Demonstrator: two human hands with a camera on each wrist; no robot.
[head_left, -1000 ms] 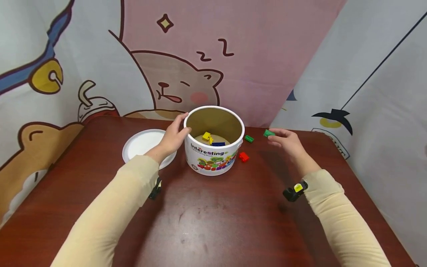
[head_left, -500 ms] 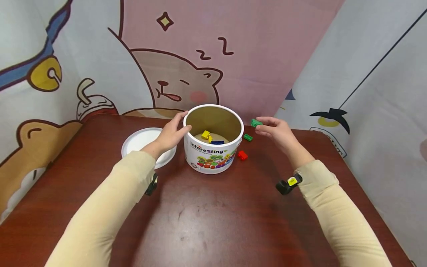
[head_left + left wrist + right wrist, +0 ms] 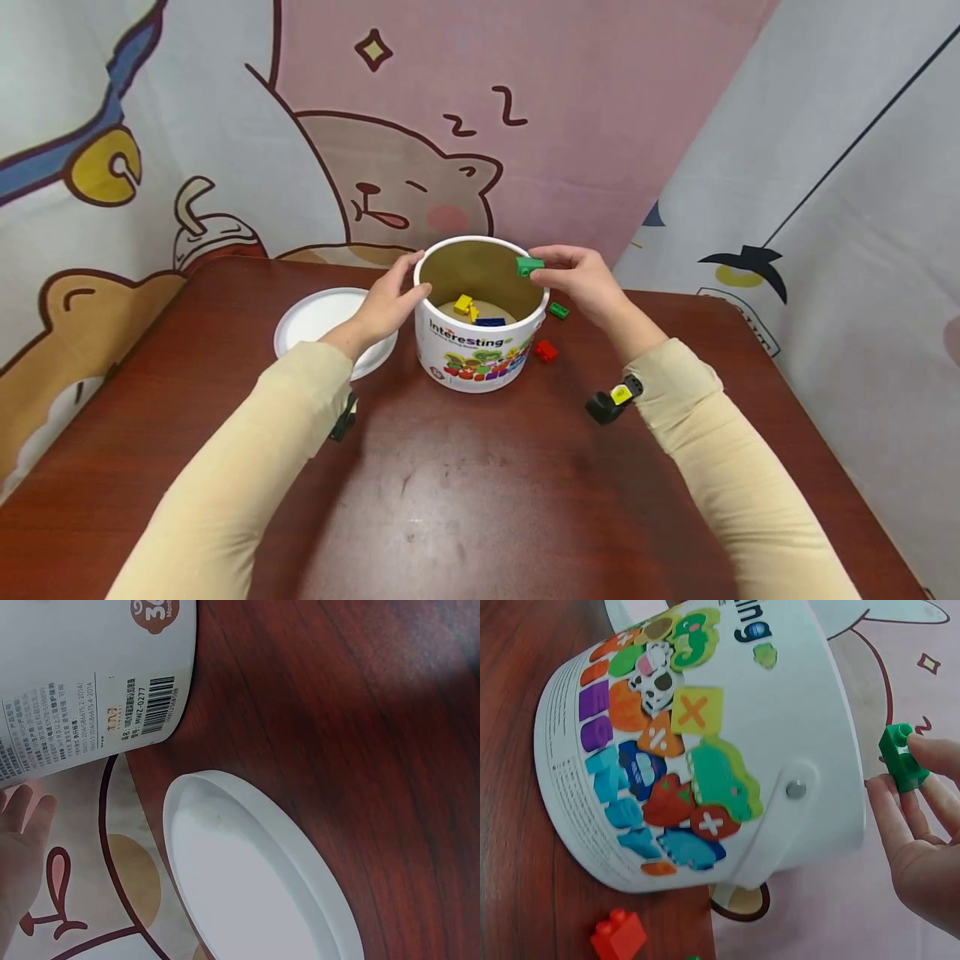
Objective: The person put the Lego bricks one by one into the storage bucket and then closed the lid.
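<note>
A white toy bucket with printed pictures stands uncovered on the table. My left hand rests against its left rim, thumb at the front and fingers farther back; in the left wrist view those fingers look fairly straight. With my right hand I pinch a green toy brick between thumb and fingers, at the bucket's right rim. The right wrist view shows studs on this brick. Inside the bucket lie yellow bricks and a dark blue brick.
On the table, right of the bucket, lie a red brick and a second green brick. A white round lid lies left of the bucket, partly under my left arm. Behind the table hangs a printed curtain.
My right hand has carried the green brick leftward and up, from above the table on the right to the bucket's rim. The left hand and the bucket have stayed put.
</note>
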